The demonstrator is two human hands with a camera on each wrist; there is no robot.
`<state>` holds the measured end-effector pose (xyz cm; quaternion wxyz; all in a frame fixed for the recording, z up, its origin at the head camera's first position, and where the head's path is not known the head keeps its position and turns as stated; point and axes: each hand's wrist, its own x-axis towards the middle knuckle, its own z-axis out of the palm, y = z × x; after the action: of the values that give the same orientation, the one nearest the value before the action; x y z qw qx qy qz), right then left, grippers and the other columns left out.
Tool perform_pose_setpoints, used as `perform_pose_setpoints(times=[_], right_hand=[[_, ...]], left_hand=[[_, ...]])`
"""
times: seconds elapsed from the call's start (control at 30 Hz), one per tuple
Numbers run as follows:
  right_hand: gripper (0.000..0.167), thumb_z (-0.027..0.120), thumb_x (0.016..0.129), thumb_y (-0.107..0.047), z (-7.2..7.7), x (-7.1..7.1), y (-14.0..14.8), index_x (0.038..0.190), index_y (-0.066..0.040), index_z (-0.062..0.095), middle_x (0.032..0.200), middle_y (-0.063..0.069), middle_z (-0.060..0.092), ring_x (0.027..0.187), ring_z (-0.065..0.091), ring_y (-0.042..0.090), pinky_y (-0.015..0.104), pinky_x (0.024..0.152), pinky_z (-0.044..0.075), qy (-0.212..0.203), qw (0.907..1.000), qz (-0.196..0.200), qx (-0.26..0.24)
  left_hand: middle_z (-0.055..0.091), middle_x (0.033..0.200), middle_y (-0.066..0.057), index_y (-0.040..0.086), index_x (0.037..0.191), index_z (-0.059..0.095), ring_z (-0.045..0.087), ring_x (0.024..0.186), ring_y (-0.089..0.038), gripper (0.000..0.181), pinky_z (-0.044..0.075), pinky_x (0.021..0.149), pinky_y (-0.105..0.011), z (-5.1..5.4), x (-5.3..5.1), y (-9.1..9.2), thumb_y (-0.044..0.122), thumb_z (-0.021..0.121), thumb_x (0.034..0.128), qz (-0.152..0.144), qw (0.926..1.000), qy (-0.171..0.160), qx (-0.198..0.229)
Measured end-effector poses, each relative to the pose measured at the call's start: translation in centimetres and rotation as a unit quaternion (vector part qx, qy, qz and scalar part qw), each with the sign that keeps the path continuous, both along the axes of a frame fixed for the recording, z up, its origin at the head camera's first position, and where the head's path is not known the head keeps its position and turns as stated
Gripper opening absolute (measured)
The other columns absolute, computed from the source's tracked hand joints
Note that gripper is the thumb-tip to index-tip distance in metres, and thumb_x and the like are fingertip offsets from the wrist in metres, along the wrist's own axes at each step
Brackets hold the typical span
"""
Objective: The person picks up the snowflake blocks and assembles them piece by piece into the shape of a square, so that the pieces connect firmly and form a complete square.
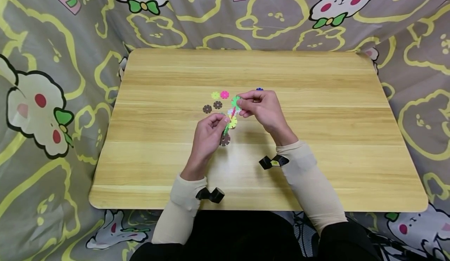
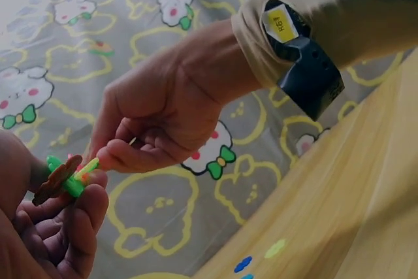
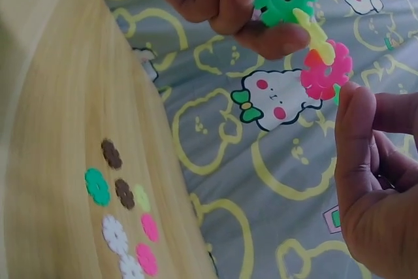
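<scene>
Pinching opp. ends of a linked disc chain [image 1: 233, 122] above the tbl [image 1: 334, 155]: L hand [image 1: 209, 132] grips green, R hand [image 1: 266, 110] another green. Loose discs [image 1: 223, 95] lie on tbl nearby.

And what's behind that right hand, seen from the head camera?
Part of a blue disc shows past the right hand; its remainder, and anything else there, is covered.
</scene>
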<state>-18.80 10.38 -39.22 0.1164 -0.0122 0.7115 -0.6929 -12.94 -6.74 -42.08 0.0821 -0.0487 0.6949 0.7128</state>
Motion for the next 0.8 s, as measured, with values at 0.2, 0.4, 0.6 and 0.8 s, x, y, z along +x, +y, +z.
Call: perform_pose_setpoints(times=[0.2,0.4,0.6,0.8], right_hand=[[0.022,0.069,0.086,-0.002,-0.1,0.1,-0.4,0.105,0.010,0.068,0.083,0.010,0.071,0.057,0.068,0.013,0.026,0.059,0.060,-0.015,0.9998,0.001,-0.011],[0.022,0.069,0.084,0.002,-0.1,0.3,-0.8,0.104,0.011,0.068,0.083,0.017,0.071,0.056,0.068,0.014,0.026,0.059,0.059,-0.027,0.9992,0.001,-0.029],[0.024,0.070,0.084,0.000,-0.1,0.2,-1.1,0.105,0.011,0.067,0.080,0.012,0.071,0.057,0.068,0.013,0.026,0.060,0.060,-0.036,0.9991,0.003,-0.020],[0.026,0.070,0.085,-0.001,-0.6,0.0,-0.8,0.108,0.010,0.067,0.090,0.022,0.069,0.060,0.069,0.013,0.027,0.063,0.060,-0.046,0.9988,0.008,-0.015]], left_hand=[[0.064,0.073,-0.004,-0.002,0.097,0.066,0.051,0.050,-0.008,0.017,0.041,0.044,-0.019,-0.2,0.0,0.1,0.014,0.060,0.0960,0.009,0.9999,-0.007,-0.007],[0.062,0.071,0.001,-0.003,0.100,0.064,0.051,0.048,-0.008,0.018,0.043,0.043,-0.019,-0.4,0.0,0.0,0.014,0.058,0.0969,0.013,0.9997,-0.020,0.006],[0.062,0.072,0.000,-0.002,0.100,0.065,0.050,0.050,-0.007,0.018,0.042,0.043,-0.019,-0.7,-0.1,-0.2,0.014,0.058,0.0970,0.011,0.9997,-0.015,-0.016],[0.064,0.072,0.001,0.000,0.098,0.065,0.051,0.049,-0.007,0.019,0.040,0.043,-0.018,-0.8,-0.4,-0.4,0.017,0.059,0.0965,0.005,0.9996,-0.022,-0.019]])
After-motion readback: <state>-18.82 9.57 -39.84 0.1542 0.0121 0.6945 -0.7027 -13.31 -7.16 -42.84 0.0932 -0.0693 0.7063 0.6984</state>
